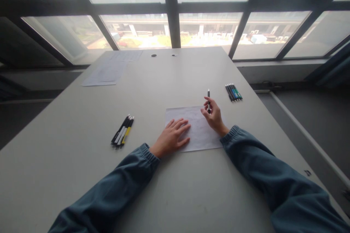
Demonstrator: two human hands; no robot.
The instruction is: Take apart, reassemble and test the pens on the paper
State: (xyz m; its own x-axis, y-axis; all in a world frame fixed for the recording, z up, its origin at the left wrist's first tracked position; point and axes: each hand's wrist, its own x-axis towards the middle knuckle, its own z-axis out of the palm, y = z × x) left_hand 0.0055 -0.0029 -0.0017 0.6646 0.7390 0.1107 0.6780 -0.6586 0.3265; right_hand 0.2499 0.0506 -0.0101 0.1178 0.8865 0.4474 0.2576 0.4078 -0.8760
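Observation:
A sheet of white paper (201, 136) lies on the table in front of me. My left hand (175, 134) rests flat on its left part, fingers spread. Over the sheet's upper right, my right hand (214, 114) is closed on a dark pen (209, 102), which stands nearly upright with its pale end pointing away from me. Whether the pen's near end touches the paper, I cannot tell. Left of my left hand is a bundle of pens (122, 131) in black, white and yellow. Beyond my right hand lies a row of black, blue and green pens (234, 92).
The large white table (82, 160) reaches to a wall of windows (210, 29). More printed-looking sheets (106, 69) lie at its far left corner. Two round holes sit near the far edge. A small dark object (307, 173) is by the right edge.

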